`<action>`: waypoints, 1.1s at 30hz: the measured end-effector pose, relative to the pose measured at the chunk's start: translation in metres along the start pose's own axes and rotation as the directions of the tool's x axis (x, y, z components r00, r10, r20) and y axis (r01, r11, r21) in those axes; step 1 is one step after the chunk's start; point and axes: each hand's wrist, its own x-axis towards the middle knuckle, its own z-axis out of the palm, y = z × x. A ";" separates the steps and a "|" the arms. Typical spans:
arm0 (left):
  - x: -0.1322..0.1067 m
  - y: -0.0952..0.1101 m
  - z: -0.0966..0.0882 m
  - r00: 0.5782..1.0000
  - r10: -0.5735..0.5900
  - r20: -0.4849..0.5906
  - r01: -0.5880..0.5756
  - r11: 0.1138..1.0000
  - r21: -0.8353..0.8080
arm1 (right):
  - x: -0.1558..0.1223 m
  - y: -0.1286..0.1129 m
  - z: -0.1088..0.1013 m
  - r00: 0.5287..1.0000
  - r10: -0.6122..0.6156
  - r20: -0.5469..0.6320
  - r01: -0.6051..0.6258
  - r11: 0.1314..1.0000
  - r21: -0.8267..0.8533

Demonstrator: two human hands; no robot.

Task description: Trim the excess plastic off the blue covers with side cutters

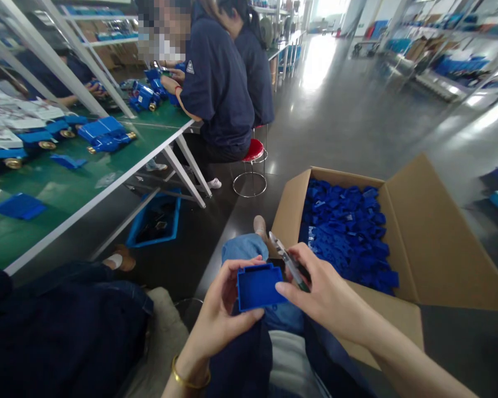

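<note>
Standing open at the right, a large brown cardboard carton (419,232) is seen heaped with small blue plastic parts (348,232), just beside the knees. At the far left a long green-topped surface (66,188) carries more blue housings with brass fittings, and seated people in dark shirts are at work along it. Near the bottom centre, a small blue rectangular plastic cover (259,287) is gripped by the left hand (219,315), thumb on its top edge and fingers curled beneath. The right hand (323,287) is closed around slim metal cutting pliers with a green handle (290,265), its forefinger touching the cover's right edge.

The trimming would be judged best done with the cover held firmly over the lap, the blades laid flush against the edge, and fingertips kept out of the cut.

The pliers' tips are blurred; whether they are parted cannot be told. The cover's underside is hidden, and the carton's depth is cut off by its flaps.
</note>
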 end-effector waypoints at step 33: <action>-0.005 0.003 0.020 0.997 0.070 -0.027 -0.072 0.994 -0.077 | -0.011 -0.037 -0.026 0.843 -0.484 0.234 0.469 0.451 -0.759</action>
